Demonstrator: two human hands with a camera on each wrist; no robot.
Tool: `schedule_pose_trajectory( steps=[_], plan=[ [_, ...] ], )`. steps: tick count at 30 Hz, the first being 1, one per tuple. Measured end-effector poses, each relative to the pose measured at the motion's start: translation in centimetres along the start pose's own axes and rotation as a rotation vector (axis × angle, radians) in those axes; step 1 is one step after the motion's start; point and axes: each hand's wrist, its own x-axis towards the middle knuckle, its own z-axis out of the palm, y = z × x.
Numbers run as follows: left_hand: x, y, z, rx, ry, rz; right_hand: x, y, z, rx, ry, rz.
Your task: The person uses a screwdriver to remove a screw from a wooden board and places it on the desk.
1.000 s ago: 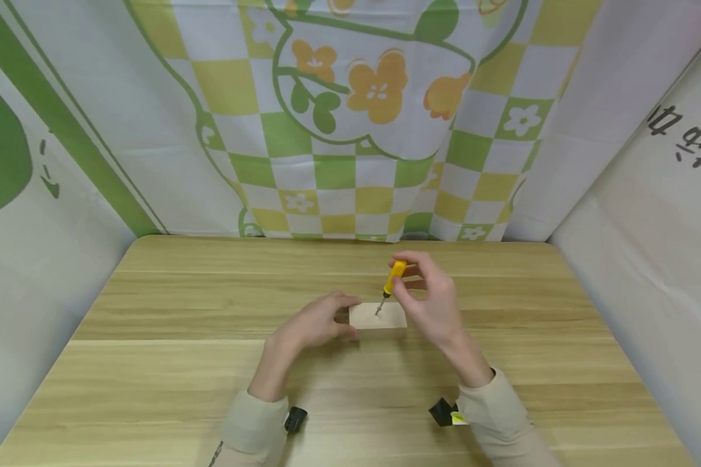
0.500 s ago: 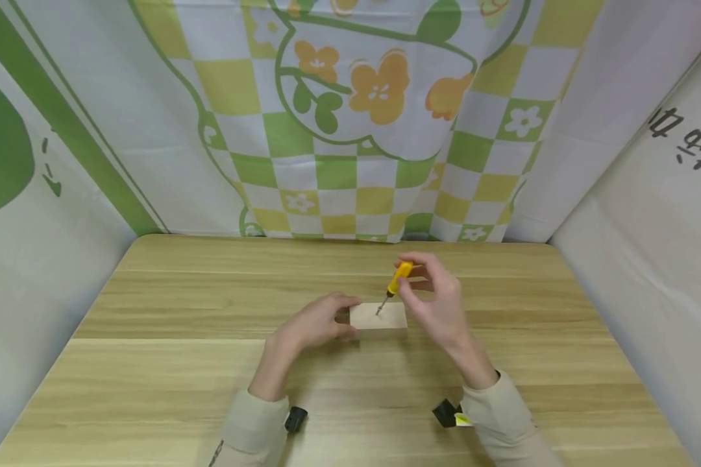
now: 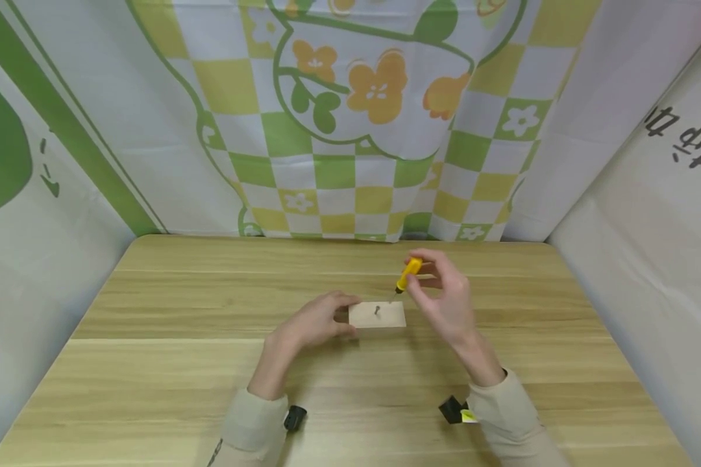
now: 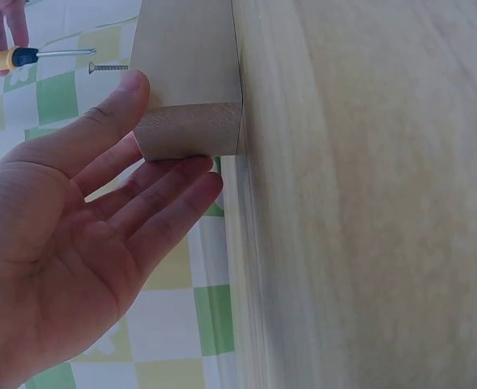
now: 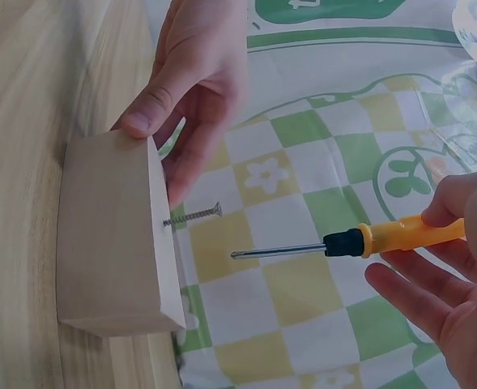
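A pale wooden block (image 3: 391,316) lies on the table in the head view. Its left end is held by my left hand (image 3: 315,321), with thumb and fingers on opposite sides. From the top face sticks up a threaded screw (image 5: 193,216), partly sunk in the wood and leaning slightly. My right hand (image 3: 446,301) holds a screwdriver (image 3: 410,272) by its yellow handle between thumb and fingers. In the right wrist view the screwdriver's metal tip is apart from the screw head, with a small gap between them. The left wrist view also shows the block's end face (image 4: 189,134) beside my fingertips.
The wood-grain table (image 3: 169,383) stretches around the block. Behind it hangs a green, yellow and white checked cloth (image 3: 335,172), and pale sheets (image 3: 637,214) close off the sides. Small black devices (image 3: 295,419) sit at both wrists.
The screwdriver tip was at the screw; my right hand has drawn it up and to the right, off the screw head. My left hand and the block stay in place.
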Motion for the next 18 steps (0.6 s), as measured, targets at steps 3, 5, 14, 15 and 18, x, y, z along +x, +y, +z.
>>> schedule_pose_trajectory(
  steps=[3, 5, 14, 15, 18],
  plan=[
    [0.0, 0.0, 0.0, -0.001, 0.005, 0.001, -0.1, 0.3, -0.2, -0.005, 0.004, 0.004],
    [0.0, 0.0, 0.0, -0.004, 0.005, -0.001, -0.2, 0.5, -0.4, -0.013, 0.009, 0.002],
    [0.0, 0.0, 0.0, -0.024, -0.002, -0.011, -0.5, 1.1, -1.1, -0.060, 0.021, -0.014],
    [0.0, 0.0, 0.0, -0.024, -0.001, -0.011, -0.5, 1.2, -1.2, -0.067, 0.019, -0.014],
    [0.0, -0.1, 0.1, -0.020, 0.001, -0.009, -0.8, 1.5, -1.5, -0.093, 0.014, -0.008]
  ],
)
